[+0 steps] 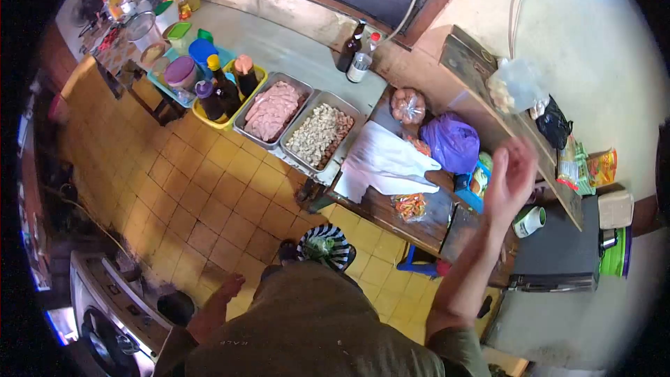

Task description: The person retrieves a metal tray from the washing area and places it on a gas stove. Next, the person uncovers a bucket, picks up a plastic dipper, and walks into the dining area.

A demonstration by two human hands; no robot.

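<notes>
My right hand (513, 174) is raised over the right part of the wooden table, near the purple plastic bag (450, 142) and the wooden shelf. Its fingers are curled and blurred, so whether they hold anything cannot be made out. Low beside my body, my left hand (229, 286) hangs above the tiled floor, touching nothing visible; its fingers are too small and blurred to read. A white cloth or bag (391, 160) lies on the table, with a bag of orange-red pieces (410, 207) in front of it.
Metal trays of pink meat (274, 110) and pale chopped pieces (314, 134) stand on the counter, beside a yellow basket of bottles (222, 124). A striped bowl (325, 247) is below, at my feet. A stove (105, 314) stands lower left; a white-green cup (530, 222) is at right.
</notes>
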